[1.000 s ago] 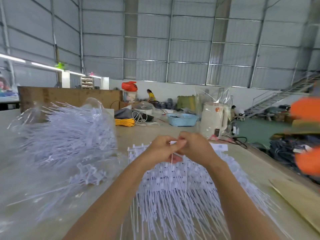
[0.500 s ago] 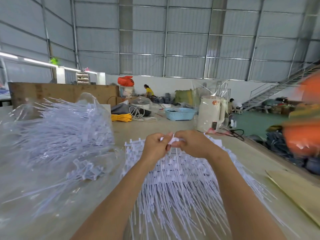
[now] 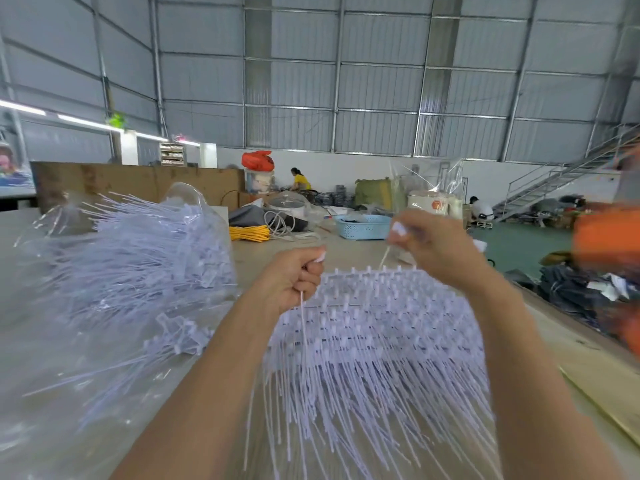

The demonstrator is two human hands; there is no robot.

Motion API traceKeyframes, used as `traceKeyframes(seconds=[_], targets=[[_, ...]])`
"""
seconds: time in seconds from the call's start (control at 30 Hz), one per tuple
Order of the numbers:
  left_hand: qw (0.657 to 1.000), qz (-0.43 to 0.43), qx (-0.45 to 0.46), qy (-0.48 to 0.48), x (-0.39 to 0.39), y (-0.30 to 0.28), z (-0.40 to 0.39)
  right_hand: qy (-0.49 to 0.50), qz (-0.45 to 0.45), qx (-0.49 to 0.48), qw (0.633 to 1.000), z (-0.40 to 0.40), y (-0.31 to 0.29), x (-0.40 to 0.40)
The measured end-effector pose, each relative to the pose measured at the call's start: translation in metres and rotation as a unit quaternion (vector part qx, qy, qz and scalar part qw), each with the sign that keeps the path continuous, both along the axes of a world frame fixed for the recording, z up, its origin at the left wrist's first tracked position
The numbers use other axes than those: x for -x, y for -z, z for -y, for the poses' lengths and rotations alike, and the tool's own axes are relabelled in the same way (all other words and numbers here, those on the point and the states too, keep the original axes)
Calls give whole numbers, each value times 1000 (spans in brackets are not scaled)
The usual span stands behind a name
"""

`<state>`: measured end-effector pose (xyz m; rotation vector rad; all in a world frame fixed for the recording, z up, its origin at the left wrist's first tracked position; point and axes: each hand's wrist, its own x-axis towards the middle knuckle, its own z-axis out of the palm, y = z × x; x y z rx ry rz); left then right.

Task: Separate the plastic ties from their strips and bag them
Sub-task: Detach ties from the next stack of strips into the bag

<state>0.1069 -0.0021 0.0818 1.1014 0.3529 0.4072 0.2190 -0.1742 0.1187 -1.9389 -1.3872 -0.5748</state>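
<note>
Left hand (image 3: 292, 282) is fisted around one white tie (image 3: 304, 344), its tail hanging down over the pile of tie strips (image 3: 374, 341) on the surface (image 3: 568, 344). Right hand (image 3: 436, 244), blurred, pinches something white, a thin strand trailing down; whether it's tie or strip, can't tell. Clear bag (image 3: 114, 271) of loose ties sits left, edges hard to trace.

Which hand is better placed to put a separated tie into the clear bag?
The left hand, probably. It is shut on a loose tie that hangs free, and the clear bag of ties lies on its side of the table. The right hand is raised further from the bag, pinching another piece.
</note>
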Motion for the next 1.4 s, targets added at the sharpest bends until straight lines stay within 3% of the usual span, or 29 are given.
traceKeyframes(seconds=[0.1, 0.2, 0.27, 0.37, 0.47, 0.53, 0.63, 0.73, 0.83, 0.97, 1.1, 1.2, 1.3, 1.4], targets=[[997, -6, -48, -66, 0, 11, -11, -36, -49, -129, 990, 24, -16, 2], [986, -46, -132, -92, -6, 18, -11, -121, -57, -172, 976, 28, -25, 16], [977, -68, -178, -95, -9, 19, -7, -159, -82, -141, 974, 20, -23, 25], [969, -74, -223, -73, -10, 17, 2, -160, -132, -7, 978, -5, -9, 32], [968, -54, -243, -18, -12, 15, 5, -79, -79, 107, 988, -34, 14, 28], [963, -47, -264, 12, -11, 14, 5, -30, -43, 127, 991, -47, 26, 23], [932, -44, -360, -6, -9, 19, 5, -44, -48, 113, 991, -54, 35, 18], [916, -6, -397, -50, -9, 21, 3, -50, -69, 110, 990, -53, 36, 14], [912, 13, -389, -131, -10, 18, 0, -76, -72, 121, 987, -48, 33, 10], [911, 10, -386, -147, -11, 18, 6, -113, -108, 104, 982, -46, 34, 10], [905, -2, -394, -160, -9, 17, 8, -117, -56, 100, 987, -48, 33, 14], [932, -32, -330, -145, -4, 11, 7, -87, 3, 96, 992, -49, 30, 17], [975, -48, -205, -71, -1, 3, 7, -24, 92, 119, 988, -50, 25, 23], [979, -55, -175, -85, -2, 2, 4, -54, 49, 121, 990, -43, 17, 30]])
